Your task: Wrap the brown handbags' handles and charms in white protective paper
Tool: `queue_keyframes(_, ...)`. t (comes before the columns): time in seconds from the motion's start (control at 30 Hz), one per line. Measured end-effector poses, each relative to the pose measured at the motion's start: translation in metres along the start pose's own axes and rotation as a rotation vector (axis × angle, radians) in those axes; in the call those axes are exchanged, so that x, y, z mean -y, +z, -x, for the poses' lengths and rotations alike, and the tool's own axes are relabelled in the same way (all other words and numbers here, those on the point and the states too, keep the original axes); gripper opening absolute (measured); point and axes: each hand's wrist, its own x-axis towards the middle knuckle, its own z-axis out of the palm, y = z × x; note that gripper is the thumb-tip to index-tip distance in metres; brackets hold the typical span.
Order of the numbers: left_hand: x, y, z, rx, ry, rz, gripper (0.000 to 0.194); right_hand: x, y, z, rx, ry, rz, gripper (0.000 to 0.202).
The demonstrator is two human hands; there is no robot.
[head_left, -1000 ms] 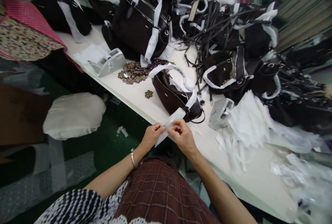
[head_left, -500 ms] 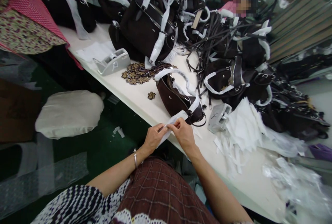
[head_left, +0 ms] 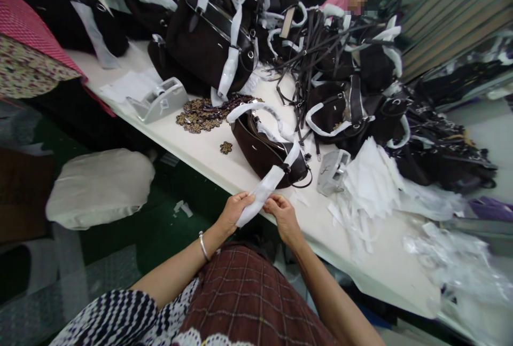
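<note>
A dark brown handbag (head_left: 256, 151) with a white-wrapped handle (head_left: 276, 113) sits near the table's front edge. From its near end, a strip of white wrapping paper (head_left: 264, 188) slants down toward me, past the edge. My left hand (head_left: 234, 212) is closed on the lower left of this strip, thumb on top. My right hand (head_left: 282, 215) is closed in a pinch at the strip's right edge; its fingertips partly hide the contact. What lies inside the paper is hidden. Left of the bag lies a small flower-shaped charm (head_left: 225, 147).
Tape dispensers stand at left (head_left: 160, 100) and right (head_left: 332, 172). White paper sheets (head_left: 372, 175) are heaped at right. Beaded charms (head_left: 200, 116), dark straps (head_left: 304, 68) and larger handbags (head_left: 208, 41) crowd behind. A covered stool (head_left: 100, 186) stands left. Another person's pink clothing (head_left: 336, 1) shows at the back.
The white paper has turned flatter and wider toward me. My right hand has moved from the top of the paper to its right edge, while my left keeps its hold. The view has shifted slightly.
</note>
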Motion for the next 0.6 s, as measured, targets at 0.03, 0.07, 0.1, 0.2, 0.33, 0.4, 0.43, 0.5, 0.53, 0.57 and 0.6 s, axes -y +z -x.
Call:
queue_keyframes(0.03,0.001,0.001,0.0,0.017,-0.021,0.036,0.045,-0.003,0.006,-0.002,0.031,0.009,-0.099,0.032)
queue_keyframes(0.07,0.001,0.001,-0.001,0.029,-0.04,0.065,0.046,-0.006,0.009,-0.004,0.051,0.025,-0.179,0.031)
queue_keyframes(0.1,0.002,0.001,-0.001,0.031,-0.05,0.081,0.047,-0.009,0.01,-0.006,0.069,0.051,-0.239,0.03)
queue_keyframes(0.2,0.004,-0.002,-0.002,0.007,-0.013,-0.003,0.045,-0.015,0.002,-0.007,0.131,0.145,-0.3,0.035)
queue_keyframes(0.33,0.005,-0.001,0.001,0.013,0.161,-0.36,0.039,-0.008,0.001,-0.001,0.143,0.109,-0.265,0.046)
queue_keyframes(0.4,0.002,0.002,0.004,-0.003,0.284,-0.536,0.035,-0.003,0.018,-0.001,0.071,0.075,-0.266,0.043)
queue_keyframes(0.43,0.001,0.003,0.006,-0.019,0.341,-0.606,0.033,-0.002,0.029,-0.003,0.01,0.06,-0.271,0.041)
queue_keyframes(0.5,-0.002,0.006,0.01,-0.041,0.428,-0.705,0.03,0.0,0.051,-0.007,-0.14,0.021,-0.281,0.036)
queue_keyframes(0.53,-0.003,0.006,0.011,-0.042,0.45,-0.73,0.029,0.0,0.06,-0.009,-0.208,0.0,-0.282,0.035)
queue_keyframes(0.57,-0.004,0.006,0.012,-0.042,0.461,-0.739,0.028,0.0,0.066,-0.01,-0.259,-0.016,-0.281,0.035)
queue_keyframes(0.6,-0.004,0.006,0.012,-0.042,0.466,-0.735,0.028,0.0,0.069,-0.011,-0.283,-0.024,-0.281,0.036)
